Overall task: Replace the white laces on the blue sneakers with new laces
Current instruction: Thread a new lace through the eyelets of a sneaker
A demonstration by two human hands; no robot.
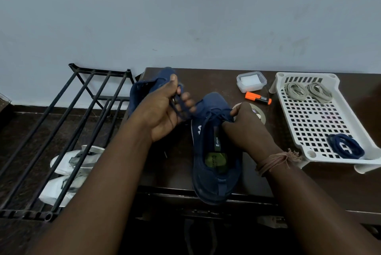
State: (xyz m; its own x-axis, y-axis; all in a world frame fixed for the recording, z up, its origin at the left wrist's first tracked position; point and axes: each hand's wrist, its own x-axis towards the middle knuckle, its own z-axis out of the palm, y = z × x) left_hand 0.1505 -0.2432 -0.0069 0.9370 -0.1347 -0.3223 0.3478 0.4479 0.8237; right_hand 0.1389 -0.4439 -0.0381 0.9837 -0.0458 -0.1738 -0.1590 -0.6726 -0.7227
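Observation:
A dark blue sneaker (214,164) lies on the brown table (257,174), toe pointing away, with a green insole showing. My right hand (245,124) pinches a dark blue lace at its eyelets. My left hand (165,108) grips loops of the same dark blue lace (181,106), lifted above the table. A second blue sneaker (144,87) lies behind my left hand, partly hidden. In the white perforated tray (305,118) lie two beige lace bundles (307,91) and a coiled dark blue lace (344,145).
An orange highlighter (257,98) and a small lidded plastic box (251,81) lie at the table's back. A tape roll (258,111) sits behind my right hand. A black metal shoe rack (68,122) stands left, with white sneakers (68,172) beneath it.

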